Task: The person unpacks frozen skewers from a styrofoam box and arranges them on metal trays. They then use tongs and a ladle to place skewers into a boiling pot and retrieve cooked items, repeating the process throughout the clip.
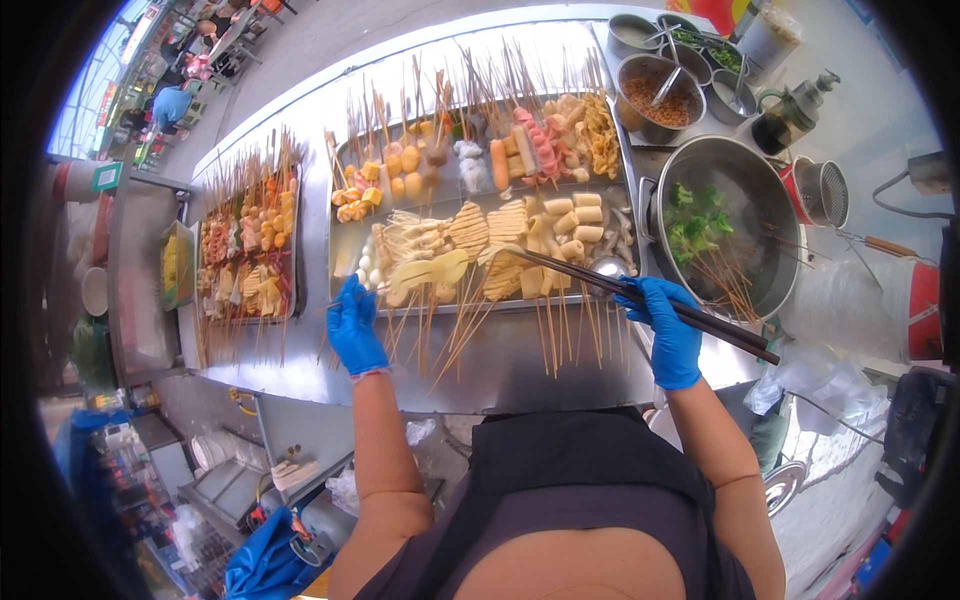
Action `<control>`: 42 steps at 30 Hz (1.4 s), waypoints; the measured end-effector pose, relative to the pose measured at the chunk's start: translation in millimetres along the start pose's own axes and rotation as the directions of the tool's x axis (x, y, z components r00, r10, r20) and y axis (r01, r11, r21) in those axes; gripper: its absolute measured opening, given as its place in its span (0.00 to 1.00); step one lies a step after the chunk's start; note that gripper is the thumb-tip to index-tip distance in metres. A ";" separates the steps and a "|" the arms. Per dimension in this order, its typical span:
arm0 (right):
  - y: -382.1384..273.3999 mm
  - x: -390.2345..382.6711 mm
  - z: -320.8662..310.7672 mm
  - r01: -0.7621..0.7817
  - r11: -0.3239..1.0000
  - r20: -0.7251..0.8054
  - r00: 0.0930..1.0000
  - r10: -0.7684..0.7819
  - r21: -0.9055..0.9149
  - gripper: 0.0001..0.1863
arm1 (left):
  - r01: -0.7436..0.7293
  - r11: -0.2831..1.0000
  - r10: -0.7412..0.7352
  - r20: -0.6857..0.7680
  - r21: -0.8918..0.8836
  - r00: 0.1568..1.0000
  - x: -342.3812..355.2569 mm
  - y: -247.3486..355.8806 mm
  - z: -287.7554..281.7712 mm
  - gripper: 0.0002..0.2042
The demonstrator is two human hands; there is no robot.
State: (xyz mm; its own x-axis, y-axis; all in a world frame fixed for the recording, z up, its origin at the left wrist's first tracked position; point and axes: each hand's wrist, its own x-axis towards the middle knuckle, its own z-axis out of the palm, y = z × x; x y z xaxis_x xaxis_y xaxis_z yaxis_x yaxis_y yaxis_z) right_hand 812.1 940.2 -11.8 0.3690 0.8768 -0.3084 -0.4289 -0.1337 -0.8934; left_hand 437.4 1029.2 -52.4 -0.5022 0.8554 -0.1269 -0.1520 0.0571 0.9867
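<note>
My blue-gloved left hand is at the front left corner of the large metal tray, beside a row of small white balls. Its fingers are pinched together; what lies between them is too small to make out. Long dark chopsticks are held in my right hand, also gloved blue. They slant left over the tray, with their tips near a strip of pale yellow slices. Flat folded skewers and pale rolls lie around the tips.
A second tray of skewers stands left. On the right, a large pot holds liquid and skewered green vegetables. Behind it are a pan of brown crumbly food, a dark pump bottle and a wire strainer.
</note>
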 end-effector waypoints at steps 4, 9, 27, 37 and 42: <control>-1.1 0.6 0.5 -0.003 1.000 -0.009 1.000 0.003 0.001 0.09 | -0.011 1.000 0.011 0.011 -0.002 1.000 1.5 2.0 1.9 0.13; -1.1 2.5 1.1 -0.007 1.000 -0.017 1.000 0.007 0.014 0.09 | 0.000 1.000 0.001 0.032 -0.009 0.999 5.1 3.5 1.8 0.13; -0.2 3.3 2.3 -0.002 1.000 -0.025 1.000 0.002 0.008 0.09 | 0.006 1.000 -0.006 0.044 -0.004 0.999 1.3 3.8 13.7 0.12; -2.3 3.6 2.5 0.003 1.000 -0.026 1.000 -0.003 -0.018 0.10 | 0.019 0.999 -0.018 0.045 -0.026 0.999 2.0 5.1 9.3 0.11; -0.4 4.1 0.7 0.007 1.000 -0.031 1.000 -0.008 -0.022 0.09 | 0.039 0.999 -0.039 0.055 -0.009 0.998 2.9 7.5 8.8 0.13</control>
State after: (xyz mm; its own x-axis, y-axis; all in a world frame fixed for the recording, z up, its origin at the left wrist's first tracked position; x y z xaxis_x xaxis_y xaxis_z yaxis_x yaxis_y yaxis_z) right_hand 813.2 944.1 -12.5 0.3974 0.8633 -0.3112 -0.4079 -0.1376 -0.9026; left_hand 442.3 1036.6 -44.4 -0.4483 0.8795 -0.1594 -0.1791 0.0863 0.9800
